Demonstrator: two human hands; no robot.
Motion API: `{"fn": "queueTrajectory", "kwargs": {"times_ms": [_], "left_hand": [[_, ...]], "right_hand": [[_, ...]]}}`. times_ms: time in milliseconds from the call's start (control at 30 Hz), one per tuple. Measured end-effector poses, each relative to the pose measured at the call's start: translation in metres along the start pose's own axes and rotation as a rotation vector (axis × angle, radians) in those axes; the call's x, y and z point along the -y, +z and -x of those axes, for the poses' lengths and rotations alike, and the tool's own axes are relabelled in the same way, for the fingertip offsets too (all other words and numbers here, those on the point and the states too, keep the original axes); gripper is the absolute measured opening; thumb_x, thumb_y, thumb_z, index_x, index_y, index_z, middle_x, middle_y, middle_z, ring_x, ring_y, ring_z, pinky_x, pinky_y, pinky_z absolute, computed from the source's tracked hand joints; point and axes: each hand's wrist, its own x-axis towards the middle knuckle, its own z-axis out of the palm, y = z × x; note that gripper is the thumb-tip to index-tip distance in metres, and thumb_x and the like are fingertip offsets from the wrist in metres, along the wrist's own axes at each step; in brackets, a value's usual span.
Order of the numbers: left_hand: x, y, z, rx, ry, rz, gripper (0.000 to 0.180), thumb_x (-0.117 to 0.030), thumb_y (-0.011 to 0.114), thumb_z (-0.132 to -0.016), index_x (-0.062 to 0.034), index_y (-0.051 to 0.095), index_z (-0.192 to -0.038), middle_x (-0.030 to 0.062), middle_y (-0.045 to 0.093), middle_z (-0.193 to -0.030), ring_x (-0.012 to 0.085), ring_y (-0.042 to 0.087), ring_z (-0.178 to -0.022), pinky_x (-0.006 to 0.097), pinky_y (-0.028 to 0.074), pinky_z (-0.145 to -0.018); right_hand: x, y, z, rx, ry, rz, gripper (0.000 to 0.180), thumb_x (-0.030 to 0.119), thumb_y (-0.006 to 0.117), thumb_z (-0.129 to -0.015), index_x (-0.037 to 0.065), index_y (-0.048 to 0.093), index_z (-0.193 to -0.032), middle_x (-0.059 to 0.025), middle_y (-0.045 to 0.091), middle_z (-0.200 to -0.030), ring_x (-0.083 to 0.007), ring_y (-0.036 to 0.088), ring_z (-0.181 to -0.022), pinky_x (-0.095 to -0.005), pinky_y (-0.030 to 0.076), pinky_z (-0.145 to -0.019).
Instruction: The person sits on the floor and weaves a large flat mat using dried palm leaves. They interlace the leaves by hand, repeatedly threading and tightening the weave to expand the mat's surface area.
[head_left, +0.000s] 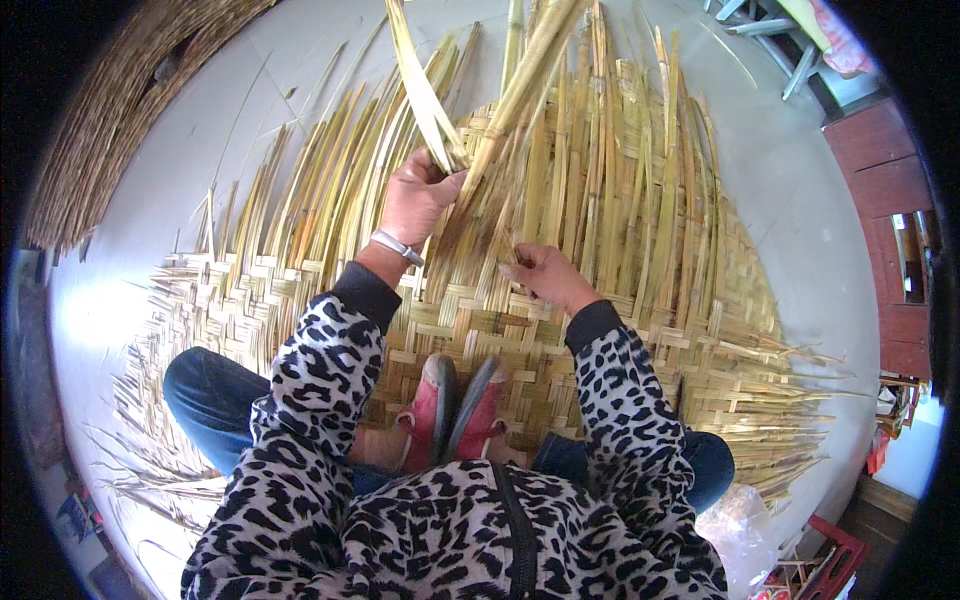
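- At the far left, a stack of dry reed bundles (120, 110) lies at the edge of the pale floor (180, 170), well apart from your hands.
- Your left hand (415, 200) is raised over the upper middle of the woven mat (300, 290); its fingers are closed around a bunch of loose strips (430, 100) that it lifts up off the mat. A light band (397, 246) sits on that wrist.
- The gripped strips are flat, pale yellow-green and long, and they fan upward and out of the top of the view from the hand.
- The mat spreads on the floor right under and around both hands. Its near part is a finished criss-cross weave of tan and straw-coloured bands; the far part is unwoven, with long strips lying side by side and pointing away from you.
- Your feet in red shoes (458, 405) rest on the woven part, just below the hands and between your knees.
- Your right hand (545, 275) lies lower, just right of the left, palm down on the weave where the woven part meets the loose strips; its fingers are curled and pressed on a strip, though you cannot tell whether it is pinched.
- To the right, frayed strip ends (790, 400) stick out past the mat's edge.
- At the far right stands a red wooden door (885, 190).
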Motion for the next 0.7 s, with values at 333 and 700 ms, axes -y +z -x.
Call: {"fn": "queueTrajectory", "kwargs": {"times_ms": [333,700], "left_hand": [[0.013,-0.046,0.004,-0.199,-0.360,0.141,0.012,-0.012,0.062,-0.092,-0.0102,0.060,-0.103,0.0019,0.067,-0.092,0.0148,0.065,-0.081,0.032,0.054,-0.067],[0.031,-0.101,0.077,-0.326,-0.432,0.434,0.015,-0.012,0.063,-0.092,-0.0058,0.062,-0.106,0.0076,0.068,-0.100,0.0210,0.067,-0.090,0.038,0.056,-0.078]], "right_hand": [[0.014,-0.005,-0.010,0.115,-0.037,0.370,0.042,0.039,0.066,-0.086,0.000,0.066,-0.101,-0.0192,0.068,-0.092,-0.0317,0.065,-0.080,-0.0398,0.050,-0.074],[0.022,0.013,0.004,0.031,-0.152,0.616,0.034,0.032,0.068,-0.084,0.003,0.061,-0.101,-0.0167,0.067,-0.089,-0.0319,0.065,-0.086,-0.0422,0.050,-0.075]]}}
